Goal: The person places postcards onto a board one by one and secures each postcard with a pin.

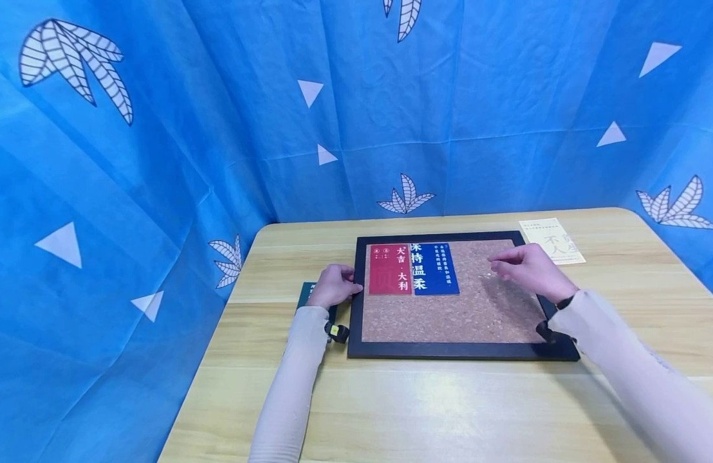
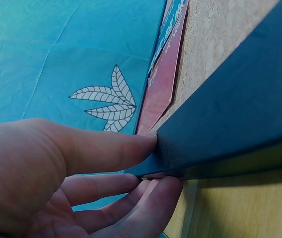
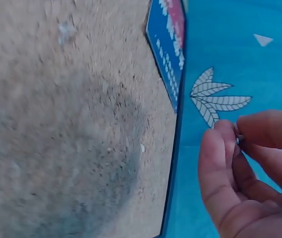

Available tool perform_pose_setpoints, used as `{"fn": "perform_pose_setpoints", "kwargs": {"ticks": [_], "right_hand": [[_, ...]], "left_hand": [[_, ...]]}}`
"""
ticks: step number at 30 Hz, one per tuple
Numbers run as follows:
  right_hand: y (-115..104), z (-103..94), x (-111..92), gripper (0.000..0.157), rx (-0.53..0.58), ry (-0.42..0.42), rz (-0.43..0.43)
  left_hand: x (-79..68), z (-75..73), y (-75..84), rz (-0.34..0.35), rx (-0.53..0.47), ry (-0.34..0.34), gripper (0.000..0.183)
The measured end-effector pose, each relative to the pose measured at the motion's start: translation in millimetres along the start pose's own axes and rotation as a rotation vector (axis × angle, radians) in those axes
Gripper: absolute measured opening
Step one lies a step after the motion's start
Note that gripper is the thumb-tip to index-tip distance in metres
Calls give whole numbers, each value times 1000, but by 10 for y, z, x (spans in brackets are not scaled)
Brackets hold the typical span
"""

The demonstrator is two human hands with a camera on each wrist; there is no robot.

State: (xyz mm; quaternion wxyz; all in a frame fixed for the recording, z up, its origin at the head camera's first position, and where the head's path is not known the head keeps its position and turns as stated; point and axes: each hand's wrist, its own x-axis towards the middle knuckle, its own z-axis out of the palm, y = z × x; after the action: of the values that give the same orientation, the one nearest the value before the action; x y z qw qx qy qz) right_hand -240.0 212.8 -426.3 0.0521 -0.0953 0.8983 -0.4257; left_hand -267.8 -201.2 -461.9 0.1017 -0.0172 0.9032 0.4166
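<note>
A cork board (image 1: 449, 315) in a black frame (image 1: 437, 350) lies on the table. My left hand (image 1: 334, 286) holds its left edge, thumb on top and fingers underneath, as the left wrist view shows. Over the board's right part, my right hand (image 1: 530, 267) pinches a tiny pale thing (image 3: 239, 139), likely a pushpin, mostly hidden by the fingertips. Small clear bits (image 1: 490, 275), which look like pushpins, lie on the cork near that hand. A red card (image 1: 385, 276) and a blue card (image 1: 440, 270), both with white characters, sit side by side at the board's upper left.
Beyond the frame's upper right corner lies a cream card (image 1: 556, 241). A dark green card (image 1: 304, 294) is partly hidden beneath the left hand and wrist. Blue patterned cloth (image 1: 356, 116) hangs behind the wooden table (image 1: 426, 411) and at its left.
</note>
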Motion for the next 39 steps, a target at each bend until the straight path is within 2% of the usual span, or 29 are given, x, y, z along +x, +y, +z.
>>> {"fn": "perform_pose_setpoints", "kwargs": {"ticks": [8,13,18,22,27,39], "right_hand": [[-107,64,210,28,-53,2,-3],[-125,103,312,29,-143,18,-25],[-120,140,401,29,-218,-1,-37],[-106,142,474,27,-255,1,-88],[-129,142,570,20,-287,22,-152],[-154,213,770,17,-321,-12,-184]], "left_hand": [[-9,-2,11,-6,5,-2,45],[-5,3,7,-13,-11,-9,47],[11,8,5,-25,-15,-8,47],[10,5,15,-37,-15,-11,48],[9,-5,8,-42,-24,-15,49],[12,-8,4,-38,-25,-23,50]]}}
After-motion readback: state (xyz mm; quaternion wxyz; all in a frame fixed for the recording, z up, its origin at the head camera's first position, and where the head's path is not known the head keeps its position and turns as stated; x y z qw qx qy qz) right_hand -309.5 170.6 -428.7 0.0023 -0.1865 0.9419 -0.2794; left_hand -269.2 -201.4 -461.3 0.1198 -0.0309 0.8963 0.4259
